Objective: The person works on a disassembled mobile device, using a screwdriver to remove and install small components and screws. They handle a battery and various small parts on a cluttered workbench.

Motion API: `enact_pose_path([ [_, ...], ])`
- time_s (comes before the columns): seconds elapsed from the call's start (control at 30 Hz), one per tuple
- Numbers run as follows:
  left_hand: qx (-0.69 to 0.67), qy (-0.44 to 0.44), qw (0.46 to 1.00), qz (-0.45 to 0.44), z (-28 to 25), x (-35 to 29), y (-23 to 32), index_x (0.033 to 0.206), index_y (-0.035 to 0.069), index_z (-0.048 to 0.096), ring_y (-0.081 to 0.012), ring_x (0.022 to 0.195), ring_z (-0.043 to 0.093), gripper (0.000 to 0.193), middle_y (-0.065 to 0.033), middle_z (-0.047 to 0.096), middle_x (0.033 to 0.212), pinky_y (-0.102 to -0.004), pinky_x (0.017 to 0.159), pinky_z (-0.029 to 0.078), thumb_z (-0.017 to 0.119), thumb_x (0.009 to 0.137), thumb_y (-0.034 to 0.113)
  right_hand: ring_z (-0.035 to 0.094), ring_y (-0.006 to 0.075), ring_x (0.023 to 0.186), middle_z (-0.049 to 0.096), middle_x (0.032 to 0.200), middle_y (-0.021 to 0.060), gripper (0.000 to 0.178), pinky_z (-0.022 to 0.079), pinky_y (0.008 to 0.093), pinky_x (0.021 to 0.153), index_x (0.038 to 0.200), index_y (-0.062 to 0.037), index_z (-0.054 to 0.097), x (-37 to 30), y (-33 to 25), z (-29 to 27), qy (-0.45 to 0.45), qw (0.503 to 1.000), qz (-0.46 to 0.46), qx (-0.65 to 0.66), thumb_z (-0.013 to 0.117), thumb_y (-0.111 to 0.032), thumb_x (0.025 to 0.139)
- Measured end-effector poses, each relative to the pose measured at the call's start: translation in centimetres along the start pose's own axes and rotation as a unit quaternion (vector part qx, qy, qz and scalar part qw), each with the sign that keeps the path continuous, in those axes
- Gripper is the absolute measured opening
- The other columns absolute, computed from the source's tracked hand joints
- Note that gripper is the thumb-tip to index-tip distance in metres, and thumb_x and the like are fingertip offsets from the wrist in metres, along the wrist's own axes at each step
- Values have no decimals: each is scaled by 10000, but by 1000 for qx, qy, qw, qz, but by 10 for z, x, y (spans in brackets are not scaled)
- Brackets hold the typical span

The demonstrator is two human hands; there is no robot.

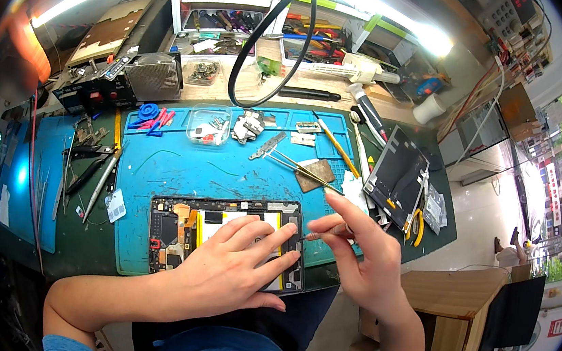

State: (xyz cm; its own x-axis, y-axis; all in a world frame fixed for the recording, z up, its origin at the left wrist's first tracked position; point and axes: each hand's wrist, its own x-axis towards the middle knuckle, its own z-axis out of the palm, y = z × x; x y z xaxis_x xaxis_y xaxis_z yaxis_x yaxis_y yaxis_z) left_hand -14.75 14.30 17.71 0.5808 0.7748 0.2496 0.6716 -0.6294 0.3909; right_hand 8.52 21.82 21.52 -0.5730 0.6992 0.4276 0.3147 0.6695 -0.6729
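An opened tablet lies at the mat's front edge, its black frame, orange flex cables and white battery exposed. My left hand rests flat across the battery, fingers spread toward the tablet's right side and hiding part of it. Beside that right edge, my right hand pinches a thin, brownish rod-like tool between thumb and fingers. The tool points left at the tablet's edge; its exact kind and whether its tip touches cannot be made out.
Tweezers lie on the blue mat beyond the tablet. A clear box of small parts stands behind. A dark screen panel and yellow-handled pliers lie to the right. A black cable hangs above the bench.
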Motion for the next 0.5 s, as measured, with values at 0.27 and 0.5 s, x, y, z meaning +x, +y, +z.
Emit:
enact_pose_path([
  [0.27, 6, -4, 1000, 1, 0, 0, -1, 1477, 137, 640, -344, 1347, 528, 770, -159, 519, 1610, -539, 1172, 414, 802, 885, 601, 783, 249, 884, 782, 1177, 173, 558, 618, 336, 739, 1483, -14, 639, -2, 0, -7, -22, 991, -25, -133, 774, 15, 942],
  [0.5, 4, -5, 1000, 2, 0, 0, -1, 1479, 130, 638, -347, 1354, 525, 762, -162, 509, 1625, -544, 1186, 400, 799, 893, 590, 787, 229, 910, 791, 1177, 173, 589, 630, 333, 756, 1506, -21, 620, 1, 0, -1, -11, 998, -9, -58, 782, 19, 941],
])
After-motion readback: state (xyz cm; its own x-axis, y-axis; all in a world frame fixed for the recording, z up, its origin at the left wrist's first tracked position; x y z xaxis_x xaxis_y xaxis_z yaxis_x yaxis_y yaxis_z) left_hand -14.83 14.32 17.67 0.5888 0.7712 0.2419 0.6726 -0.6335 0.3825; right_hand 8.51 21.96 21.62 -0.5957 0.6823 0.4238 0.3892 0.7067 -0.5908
